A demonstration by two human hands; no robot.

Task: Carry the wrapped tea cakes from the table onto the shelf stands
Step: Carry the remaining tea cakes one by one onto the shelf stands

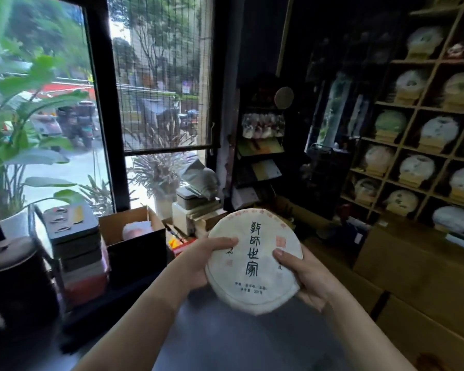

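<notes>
I hold one wrapped tea cake up in the air in front of me, printed face toward me so I can read the label. My left hand and right hand clasp opposite edges, thumbs on the face (paper wrapping slips easily), the other fingers hidden behind. The shelf at far right already shows cakes upright on stands.
</notes>
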